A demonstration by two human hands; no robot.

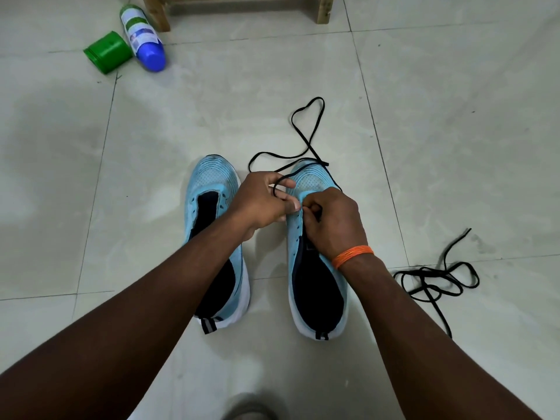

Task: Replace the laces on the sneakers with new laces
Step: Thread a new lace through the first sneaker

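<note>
Two light blue sneakers stand side by side on the tile floor (454, 147), toes pointing away from the person and heels close. The left sneaker (209, 180) has no lace, and its dark tongue shows. On the right sneaker (315, 180), a black lace (309, 144) runs from the toe out into a loop on the floor. The left hand (260, 201) holds this lace, which is hooked around one finger. The right hand (330, 219) is curled tight over the eyelets; what it pinches is hidden. A second black lace (436, 271) lies in a tangle to the right. All around is open floor.
</note>
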